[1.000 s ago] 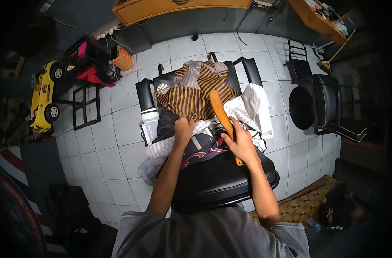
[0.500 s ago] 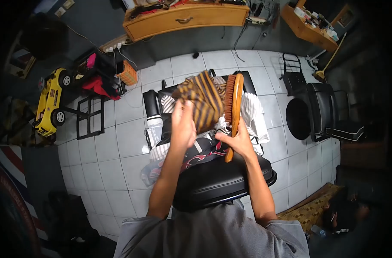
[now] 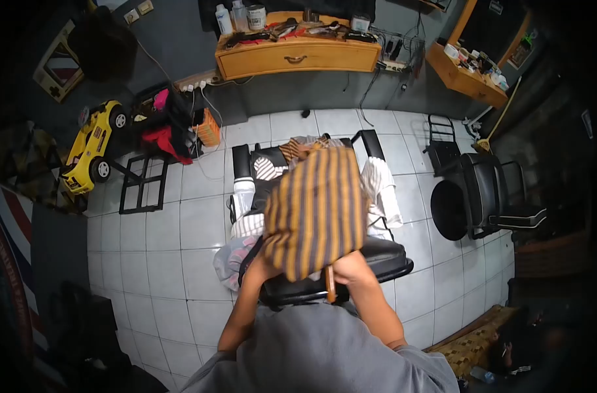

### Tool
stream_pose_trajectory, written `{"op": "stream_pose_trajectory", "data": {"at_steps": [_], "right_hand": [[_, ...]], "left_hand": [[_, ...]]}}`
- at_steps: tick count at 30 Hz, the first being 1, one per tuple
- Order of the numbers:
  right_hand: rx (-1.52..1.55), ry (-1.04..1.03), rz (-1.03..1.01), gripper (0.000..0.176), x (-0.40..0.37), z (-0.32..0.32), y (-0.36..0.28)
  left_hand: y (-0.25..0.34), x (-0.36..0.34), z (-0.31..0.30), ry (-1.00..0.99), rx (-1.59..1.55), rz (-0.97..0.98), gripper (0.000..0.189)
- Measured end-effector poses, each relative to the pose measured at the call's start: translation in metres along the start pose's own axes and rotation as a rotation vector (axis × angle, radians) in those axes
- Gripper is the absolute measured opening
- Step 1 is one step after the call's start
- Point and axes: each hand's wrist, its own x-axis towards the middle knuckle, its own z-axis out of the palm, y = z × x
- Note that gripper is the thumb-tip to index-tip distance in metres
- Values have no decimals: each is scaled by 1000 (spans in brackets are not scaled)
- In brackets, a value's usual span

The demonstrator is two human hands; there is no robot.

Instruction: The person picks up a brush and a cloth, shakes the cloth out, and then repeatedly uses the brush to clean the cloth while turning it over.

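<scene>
Since the striped cloth (image 3: 315, 209) hangs raised in front of both hands, most of the fingers are hidden. Left hand (image 3: 258, 268): only its heel and wrist show under the cloth's lower left edge; cannot tell how the fingers are set or whether they pinch the cloth. Right hand (image 3: 352, 267): knuckles show at the cloth's lower right edge, fingers curled closed round a wooden handle (image 3: 328, 288), whose end pokes down just below the hand. The rest of that tool is behind the cloth.

The cloth, orange with dark stripes, is held up over the barber chair (image 3: 387, 255), above its black seat and covering most of it. On the chair, behind the cloth, lies a heap of other fabric: a white piece (image 3: 380, 193) draped over the chair's right arm, a striped one (image 3: 267, 169) near the far left arm.

Beyond the chair, against the wall, a wooden counter (image 3: 298, 56) with a drawer carries bottles and tools. Left of the chair, well apart, a yellow toy car (image 3: 95, 147). Right of the chair, a second black chair (image 3: 488, 190). White floor tiles (image 3: 174, 262) all around.
</scene>
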Motion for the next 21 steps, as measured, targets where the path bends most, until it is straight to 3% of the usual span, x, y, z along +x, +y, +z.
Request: {"op": "stream_pose_trajectory", "data": {"at_steps": [1, 2, 3, 5, 6, 7, 9, 12, 13, 15, 16, 19, 21], "right_hand": [[-81, -80, 11, 37, -5, 10, 4], [-170, -34, -143, 37, -1, 11, 15], [-261, 11, -295, 37, 4, 12, 19], [-175, 210, -120, 40, 12, 10, 0], [-129, 266, -211, 51, 29, -6, 3], [-80, 314, -327, 56, 41, -22, 5], [-162, 450, -292, 55, 46, -45, -4], [-298, 507, -369, 46, 43, -76, -10], [-516, 580, -529, 42, 44, -83, -11], [-716, 587, -525, 43, 32, -80, -19], [-711, 485, -505, 48, 31, -74, -18], [-684, 53, -412, 72, 26, -33, -13], [-765, -299, -379, 73, 36, -25, 5]], "left_hand": [[-24, -30, 5, 57, -44, -98, 62], [-48, -60, 10, 118, -94, -193, 49], [-34, -57, 0, 114, -57, -244, 46], [24, -20, -32, 64, -81, -285, 43], [17, -22, -39, 50, -423, -514, 46], [50, -4, -50, 112, -656, -498, 47], [83, 2, -72, 35, -764, -543, 52], [102, 12, -74, 381, -700, -455, 39], [101, 11, -80, 304, -503, -552, 31], [98, 8, -96, 143, -105, -736, 23], [111, 14, -97, 97, 63, -727, 30], [109, 21, -90, 2, 63, -691, 30], [100, 25, -77, 105, -187, -664, 27]]}}
